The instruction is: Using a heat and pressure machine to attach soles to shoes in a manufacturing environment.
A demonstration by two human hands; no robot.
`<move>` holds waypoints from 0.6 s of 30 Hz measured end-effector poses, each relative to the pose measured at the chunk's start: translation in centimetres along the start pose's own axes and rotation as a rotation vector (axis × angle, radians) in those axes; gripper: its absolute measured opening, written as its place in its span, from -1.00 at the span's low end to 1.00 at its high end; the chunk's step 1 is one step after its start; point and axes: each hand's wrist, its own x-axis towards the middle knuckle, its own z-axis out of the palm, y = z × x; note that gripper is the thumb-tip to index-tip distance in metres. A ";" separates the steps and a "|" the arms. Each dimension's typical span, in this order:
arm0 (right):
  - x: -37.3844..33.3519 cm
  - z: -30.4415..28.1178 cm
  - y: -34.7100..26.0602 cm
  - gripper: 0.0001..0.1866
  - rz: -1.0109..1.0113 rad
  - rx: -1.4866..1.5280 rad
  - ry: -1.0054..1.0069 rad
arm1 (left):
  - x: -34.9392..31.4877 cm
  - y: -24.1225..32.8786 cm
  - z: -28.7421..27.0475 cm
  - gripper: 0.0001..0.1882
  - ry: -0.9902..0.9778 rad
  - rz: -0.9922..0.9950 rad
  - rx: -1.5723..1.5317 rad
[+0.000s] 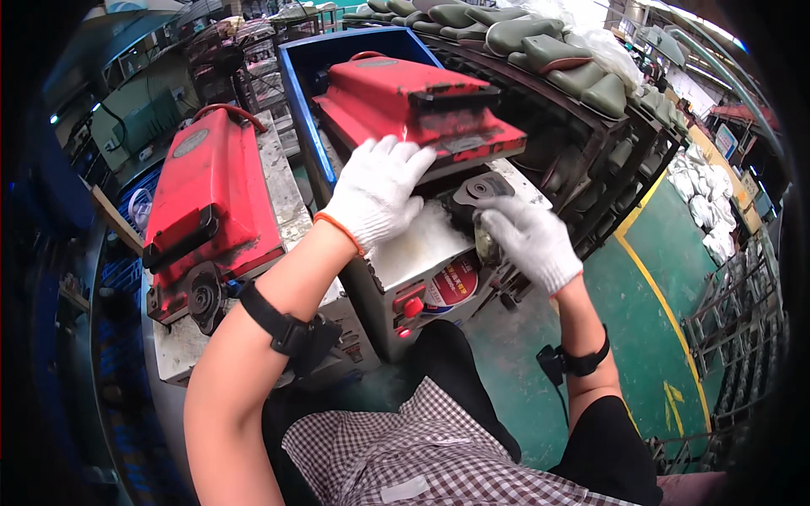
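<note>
Both hands wear white knit gloves. My left hand (375, 194) lies against the lower front of a red metal machine cover (405, 97), palm down, thumb apart from the fingers. The cover is scuffed, with a black handle (456, 97) across its front, and is tilted up over a grey machine body (413, 240). My right hand (531, 240) is curled at a black round latch (478, 191) on the front of that machine. Its fingertips close at a dull olive piece (487, 246) just below the latch, whose kind I cannot make out.
To the left stands a second red-covered machine (211, 194) with its cover down. A blue frame (305, 126) edges the machine before me. Rows of olive shoe-shaped forms (540, 46) fill a dark rack behind. Yellow lines (662, 291) cross the green floor at right, near metal racks (738, 312).
</note>
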 end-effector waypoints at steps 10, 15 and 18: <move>22.9 5.7 2.5 0.04 -0.086 -0.461 -0.422 | 10.9 -5.6 -4.5 -0.51 0.656 -0.091 0.304; 26.5 10.5 2.8 0.28 -0.024 -0.466 -0.415 | 13.9 -9.0 -6.9 -0.50 0.710 -0.041 0.248; 27.1 9.4 2.7 0.16 0.119 -0.139 -0.411 | 14.4 -9.7 -7.3 -0.49 0.740 -0.041 0.242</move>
